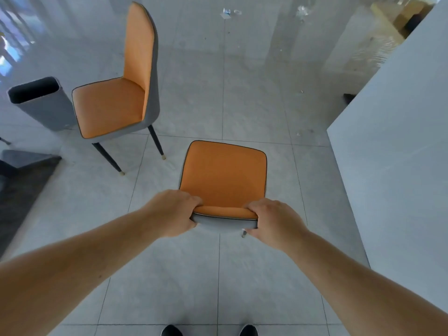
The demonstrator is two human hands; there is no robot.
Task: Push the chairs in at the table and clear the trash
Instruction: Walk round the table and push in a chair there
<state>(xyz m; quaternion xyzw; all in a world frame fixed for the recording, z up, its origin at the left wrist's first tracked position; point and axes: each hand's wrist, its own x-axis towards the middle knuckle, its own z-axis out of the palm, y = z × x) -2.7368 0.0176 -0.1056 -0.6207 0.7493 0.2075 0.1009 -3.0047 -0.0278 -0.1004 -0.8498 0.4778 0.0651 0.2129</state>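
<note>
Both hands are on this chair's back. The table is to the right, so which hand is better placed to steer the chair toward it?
Probably the left hand: it grips the chair back on the side away from the table, so it can push that way. The right hand mainly guides.

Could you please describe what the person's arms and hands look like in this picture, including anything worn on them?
Both forearms are bare as far as the picture shows: no sleeves come into view. The left hand and the right hand wear no gloves, and no watch, bracelet or ring can be seen. Both arms enter from the lower corners.
</note>
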